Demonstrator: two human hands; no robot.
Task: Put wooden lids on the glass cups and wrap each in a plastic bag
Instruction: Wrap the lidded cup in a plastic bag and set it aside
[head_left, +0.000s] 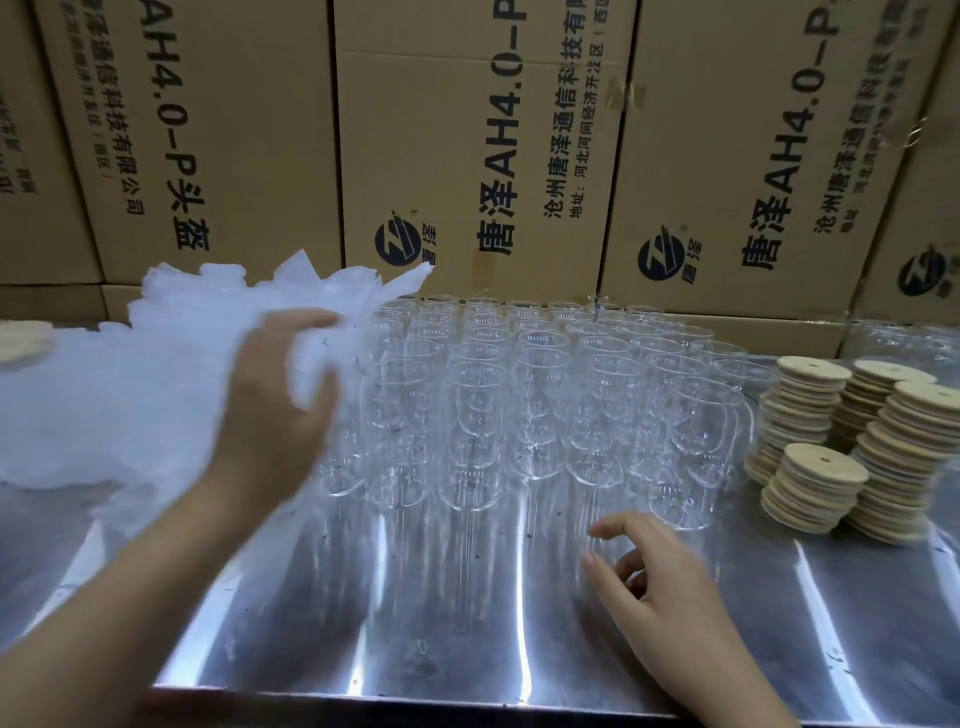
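While the glass cups (535, 395) stood packed in tight rows at the middle of the table (415, 623), mouths up, rims touching or nearly so, neither hand was on them. The block ran from mid-table back to the boxes.

The wooden lids (826, 467) were stacked in several leaning columns just right of the cups, round pale discs, each with a small hole near the edge. The nearest stack was shorter than the ones behind it.

The plastic bags (156, 374) lay in a crumpled white heap on the left of the table, its right edge reaching over the back-left cups. The left hand (275, 405) was in that heap, fingers and thumb clenched round a fold of plastic; the hand was blurred, so the exact finger placement was unclear.

The right hand (665, 582) hung above the bare metal just in front of the nearest row of cups, fingers loosely bent, grasping nothing, not touching a cup.

The table was shiny steel, reflecting the glass in streaks.

One more pale wooden disc (23, 338) showed at the far left edge, behind the bags. Tall cardboard boxes (467, 156) with black printed lettering and a round logo formed a wall right behind the table.
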